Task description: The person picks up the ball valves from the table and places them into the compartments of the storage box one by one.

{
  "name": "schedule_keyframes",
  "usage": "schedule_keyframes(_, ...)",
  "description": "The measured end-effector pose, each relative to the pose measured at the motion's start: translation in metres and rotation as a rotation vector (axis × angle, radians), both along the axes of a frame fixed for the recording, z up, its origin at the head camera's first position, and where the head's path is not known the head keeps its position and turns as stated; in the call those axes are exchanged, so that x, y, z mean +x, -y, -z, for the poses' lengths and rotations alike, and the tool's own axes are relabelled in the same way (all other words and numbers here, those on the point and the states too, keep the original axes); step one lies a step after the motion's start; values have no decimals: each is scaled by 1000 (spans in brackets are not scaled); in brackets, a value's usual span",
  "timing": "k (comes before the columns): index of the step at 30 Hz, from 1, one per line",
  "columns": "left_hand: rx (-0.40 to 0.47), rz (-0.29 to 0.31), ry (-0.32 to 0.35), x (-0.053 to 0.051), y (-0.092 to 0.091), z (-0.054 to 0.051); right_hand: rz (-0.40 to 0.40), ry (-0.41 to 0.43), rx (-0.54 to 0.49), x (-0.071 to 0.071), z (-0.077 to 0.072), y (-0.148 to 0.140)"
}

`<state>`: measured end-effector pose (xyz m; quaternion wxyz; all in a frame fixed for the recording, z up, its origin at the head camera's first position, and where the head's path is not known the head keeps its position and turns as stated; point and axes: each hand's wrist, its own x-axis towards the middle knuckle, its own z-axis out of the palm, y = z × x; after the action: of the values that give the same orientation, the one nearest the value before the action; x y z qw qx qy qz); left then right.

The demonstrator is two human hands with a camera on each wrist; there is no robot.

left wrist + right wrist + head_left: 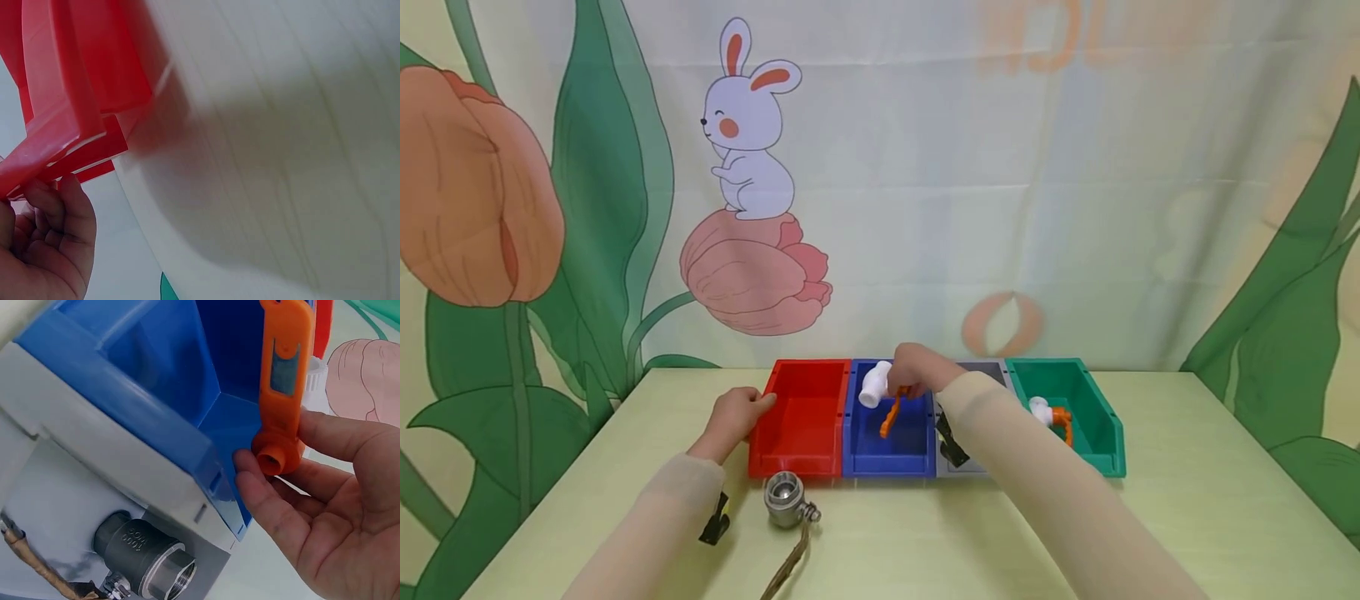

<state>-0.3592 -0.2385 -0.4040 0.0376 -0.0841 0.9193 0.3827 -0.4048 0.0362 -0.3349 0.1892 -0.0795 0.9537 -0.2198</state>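
Metal valve (785, 502): on the table (1180, 492), just near of the red bin (808, 417); probably heavy and hard, best gripped round its body.
Left hand (736, 417): fingers curled at the red bin's left rim, holding it.
Grey bin (973, 469): a second metal valve (140, 550) lies inside.
Green bin (1108, 446): far right, holding another white valve (1040, 409).
Right hand (917, 368): pinching a white valve with orange lever (284, 381) over the blue bin (917, 429).
Its handling: looks like light, stiff, slightly slippery plastic; take hold where lever meets body.
Backdrop (910, 167): cloth, farthest.
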Motion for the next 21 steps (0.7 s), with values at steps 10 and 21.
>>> schedule_keyframes(10, 2, -14, -4, 2, 0, -1, -1, 27, 21, -6, 5, 9)
schedule_keyframes(21, 8, -14, -37, 3, 1, 1, -29, -5, 140, -16, 13, 20)
